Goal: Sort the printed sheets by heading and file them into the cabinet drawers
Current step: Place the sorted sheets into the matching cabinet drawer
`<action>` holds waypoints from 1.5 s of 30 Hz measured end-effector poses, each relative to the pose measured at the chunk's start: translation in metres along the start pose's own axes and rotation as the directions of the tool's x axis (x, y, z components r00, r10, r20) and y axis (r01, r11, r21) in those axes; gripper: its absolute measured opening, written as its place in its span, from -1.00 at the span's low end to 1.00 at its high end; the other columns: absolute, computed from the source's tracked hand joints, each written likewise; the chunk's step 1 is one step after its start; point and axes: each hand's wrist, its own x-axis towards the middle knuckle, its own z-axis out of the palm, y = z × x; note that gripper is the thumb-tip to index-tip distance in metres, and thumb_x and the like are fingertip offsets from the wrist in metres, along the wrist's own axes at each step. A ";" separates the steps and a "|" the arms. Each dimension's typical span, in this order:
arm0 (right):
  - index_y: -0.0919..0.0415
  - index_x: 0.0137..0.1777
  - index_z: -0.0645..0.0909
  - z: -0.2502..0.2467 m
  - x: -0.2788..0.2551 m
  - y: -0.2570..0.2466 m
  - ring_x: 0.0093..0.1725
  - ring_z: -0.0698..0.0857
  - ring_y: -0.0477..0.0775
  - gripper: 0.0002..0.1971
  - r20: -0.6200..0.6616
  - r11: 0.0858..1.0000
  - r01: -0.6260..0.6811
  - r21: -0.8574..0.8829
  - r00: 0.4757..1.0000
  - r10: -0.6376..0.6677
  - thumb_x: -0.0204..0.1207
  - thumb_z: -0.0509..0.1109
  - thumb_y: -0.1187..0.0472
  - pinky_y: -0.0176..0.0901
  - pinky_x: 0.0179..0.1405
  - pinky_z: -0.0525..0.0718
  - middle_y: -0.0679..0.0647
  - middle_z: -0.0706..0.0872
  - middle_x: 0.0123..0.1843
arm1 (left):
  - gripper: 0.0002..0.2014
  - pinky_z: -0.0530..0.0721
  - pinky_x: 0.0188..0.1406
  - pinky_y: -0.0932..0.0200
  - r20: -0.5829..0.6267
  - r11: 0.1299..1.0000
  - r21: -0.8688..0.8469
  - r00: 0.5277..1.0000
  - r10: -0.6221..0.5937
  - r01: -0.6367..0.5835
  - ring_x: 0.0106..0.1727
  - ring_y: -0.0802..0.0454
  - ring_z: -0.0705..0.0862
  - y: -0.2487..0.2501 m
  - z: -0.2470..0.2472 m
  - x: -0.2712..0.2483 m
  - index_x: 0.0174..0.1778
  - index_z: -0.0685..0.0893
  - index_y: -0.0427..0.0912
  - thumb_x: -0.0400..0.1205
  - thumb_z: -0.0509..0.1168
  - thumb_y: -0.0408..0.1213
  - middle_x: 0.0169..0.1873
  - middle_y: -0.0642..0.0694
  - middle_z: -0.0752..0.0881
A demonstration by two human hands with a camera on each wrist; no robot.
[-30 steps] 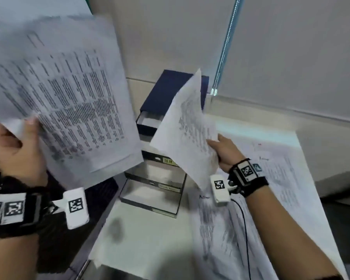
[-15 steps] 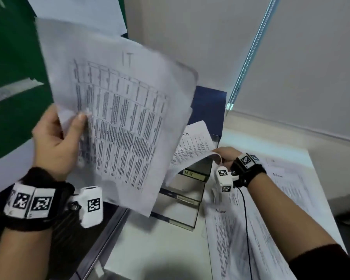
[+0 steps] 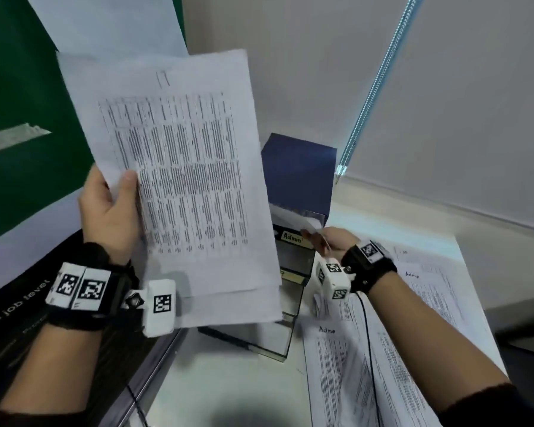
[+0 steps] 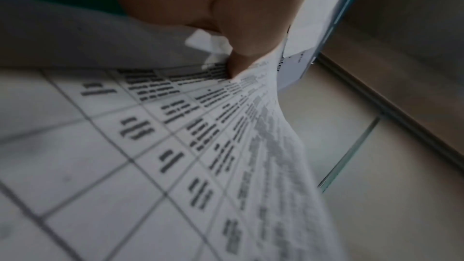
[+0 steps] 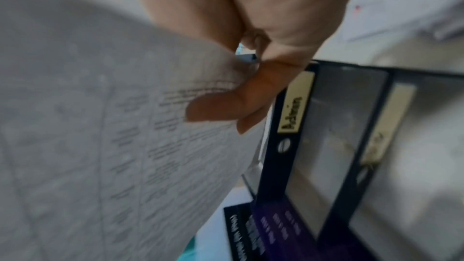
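Fingers [image 5: 213, 110] of the right hand [image 3: 333, 241] are pinching one sheet [image 5: 113, 126] at the cabinet's [image 3: 299, 180] open Admin drawer [image 3: 293, 238], its length running inward, while the left hand [image 3: 111, 211] is gripping the stack [image 3: 182, 180], raised well left of the cabinet.

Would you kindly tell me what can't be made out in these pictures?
- Lower drawer labels: head view, hidden by the stack of sheets in the left hand.
- Stack's heading: head view, blurred.
- Sheet in the right hand: right wrist view, print blurred; head view, mostly hidden inside the Admin drawer.
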 end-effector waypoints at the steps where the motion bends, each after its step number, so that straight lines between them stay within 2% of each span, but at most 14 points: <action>1: 0.38 -0.17 0.53 -0.002 0.012 -0.003 -0.73 0.59 -0.07 -0.79 -0.043 1.000 0.006 -0.019 0.999 -0.006 0.71 0.20 0.37 -0.33 -0.80 0.49 0.12 0.62 -0.65 | -0.65 0.63 0.37 -0.10 -0.049 0.997 -0.070 0.998 -0.026 0.022 0.34 -0.04 0.68 -0.001 0.004 0.002 0.45 0.55 -0.22 0.73 0.23 -0.32 0.30 -0.09 0.72; 4: 0.42 -0.07 0.59 -0.012 0.041 -0.007 -0.58 0.66 0.05 -0.93 -0.153 0.995 0.095 0.006 0.984 -0.093 0.57 0.40 0.39 -0.27 -0.64 0.62 0.27 0.63 -0.31 | -0.65 0.60 0.38 -0.21 -0.014 0.991 -0.122 0.999 -0.052 0.050 0.36 -0.13 0.66 0.006 0.023 0.006 0.45 0.54 -0.19 0.73 0.24 -0.30 0.32 -0.16 0.70; 8: 0.29 0.06 0.50 -0.015 0.043 0.009 -0.32 0.74 0.13 -0.66 0.086 0.995 -0.021 0.096 0.996 0.013 0.38 0.56 0.42 -0.29 -0.54 0.71 0.33 0.53 -0.12 | -0.63 0.63 0.35 0.03 -0.028 0.984 -0.152 0.994 -0.103 0.098 0.37 -0.03 0.66 0.003 0.033 0.006 0.51 0.45 -0.31 0.76 0.17 -0.42 0.35 -0.17 0.67; 12: 0.32 0.34 0.58 -0.010 0.067 0.003 0.01 0.70 0.09 -0.66 -0.034 0.975 0.190 -0.117 0.980 -0.195 0.58 0.33 0.49 -0.12 -0.08 0.79 0.29 0.68 0.27 | -0.63 0.66 0.27 0.14 -0.062 0.982 -0.154 0.990 -0.123 0.112 0.30 0.05 0.70 0.001 0.035 0.006 0.50 0.45 -0.36 0.75 0.16 -0.45 0.28 -0.12 0.71; 17: 0.11 -0.06 0.83 -0.022 0.090 -0.033 0.08 0.78 0.09 -0.81 -0.260 0.747 0.178 -0.641 0.865 -0.429 0.40 0.49 0.07 -0.05 0.20 0.72 0.04 0.84 0.03 | -0.63 0.65 0.33 0.02 -0.079 0.979 -0.172 0.989 -0.128 0.113 0.35 -0.05 0.68 -0.003 0.022 0.010 0.50 0.48 -0.31 0.74 0.16 -0.45 0.30 -0.12 0.72; 20: 0.10 0.17 0.76 -0.016 0.076 -0.011 0.19 0.69 0.15 -0.63 -0.125 0.483 0.130 -0.866 0.879 -0.460 0.50 0.43 -0.10 -0.15 0.19 0.58 0.09 0.76 0.16 | -0.67 0.73 0.19 0.06 0.013 0.970 -0.055 0.971 -0.237 0.237 0.26 -0.02 0.74 -0.013 0.009 0.007 0.44 0.56 -0.19 0.75 0.16 -0.41 0.22 -0.09 0.76; 23: 0.09 0.27 0.65 -0.013 0.048 0.032 0.13 0.66 0.20 -0.62 0.045 0.270 0.258 -0.928 0.794 -0.607 0.52 0.44 -0.06 -0.11 0.19 0.58 0.20 0.64 0.17 | -0.73 0.81 -0.04 -0.02 0.196 0.864 0.103 0.841 -0.504 0.493 0.09 -0.08 0.81 -0.039 -0.003 -0.003 0.32 0.64 -0.07 0.75 0.18 -0.37 0.08 -0.09 0.83; 25: 0.10 0.24 0.66 -0.008 0.020 0.062 0.03 0.70 0.09 -0.64 0.114 0.337 0.414 -0.845 0.756 -0.644 0.56 0.41 -0.08 -0.29 0.03 0.60 0.16 0.68 0.11 | -0.72 0.81 -0.02 -0.01 0.281 0.777 0.222 0.725 -0.629 0.589 0.04 -0.07 0.82 -0.066 -0.008 -0.019 0.34 0.64 -0.18 0.74 0.19 -0.41 0.05 -0.11 0.83; 27: 0.09 0.31 0.62 0.006 -0.011 0.092 -0.02 0.77 0.07 -0.50 0.162 0.641 0.457 -0.616 0.871 -0.465 0.54 0.30 -0.24 -0.30 -0.07 0.71 0.13 0.75 0.09 | -0.74 0.75 0.16 -0.12 0.333 0.709 0.360 0.627 -0.704 0.606 0.04 -0.04 0.82 -0.095 -0.014 -0.044 0.30 0.67 -0.21 0.73 0.22 -0.42 0.07 -0.11 0.82; 30: 0.08 0.37 0.57 0.026 -0.045 0.138 -0.23 0.79 0.21 -0.41 0.352 0.985 0.039 -0.171 0.936 0.024 0.60 0.09 -0.32 -0.03 -0.35 0.77 0.21 0.76 -0.07 | -0.79 0.66 0.29 -0.24 0.411 0.627 0.549 0.476 -0.778 0.552 0.08 -0.04 0.80 -0.138 -0.033 -0.093 0.12 0.72 0.00 0.68 0.31 -0.39 0.04 -0.04 0.82; 32: 0.02 0.38 0.59 0.029 -0.050 0.172 -0.04 0.83 0.20 -0.43 0.389 0.982 -0.085 -0.172 0.909 0.147 0.66 -0.02 -0.30 0.01 -0.24 0.78 0.13 0.82 0.06 | -0.77 0.68 0.27 -0.14 0.427 0.598 0.652 0.426 -0.797 0.465 0.05 0.05 0.79 -0.163 -0.049 -0.124 0.02 0.72 0.10 0.64 0.36 -0.38 -0.04 0.06 0.83; 35: 0.03 0.40 0.54 0.025 -0.043 0.219 0.10 0.81 0.15 -0.58 0.383 0.925 -0.031 -0.379 0.904 0.188 0.60 0.38 -0.10 0.16 -0.03 0.80 0.07 0.80 0.17 | -0.80 0.70 0.12 0.10 0.392 0.529 0.742 0.373 -0.841 0.412 0.01 0.04 0.76 -0.175 -0.072 -0.157 -0.01 0.67 0.05 0.62 0.39 -0.39 -0.14 0.20 0.76; 39: 0.26 0.26 0.59 0.020 -0.027 0.266 0.06 0.80 0.27 -0.63 0.279 0.847 -0.090 -0.523 0.922 0.270 0.46 0.48 0.43 0.34 0.01 0.76 0.26 0.78 0.14 | -0.74 0.68 0.28 -0.11 0.397 0.510 0.691 0.320 -0.860 0.513 0.11 0.03 0.79 -0.176 -0.101 -0.172 0.13 0.71 -0.01 0.54 0.50 -0.31 0.01 0.01 0.83; 45: 0.43 0.11 0.67 0.021 -0.025 0.307 0.05 0.80 0.30 -0.75 0.242 0.869 -0.316 -0.381 0.873 0.423 0.44 0.50 0.49 0.21 0.06 0.76 0.38 0.78 0.11 | -0.71 0.67 0.29 -0.04 0.268 0.372 0.804 0.276 -0.923 0.464 0.01 0.03 0.78 -0.172 -0.131 -0.185 0.09 0.77 -0.21 0.59 0.44 -0.07 -0.08 -0.04 0.83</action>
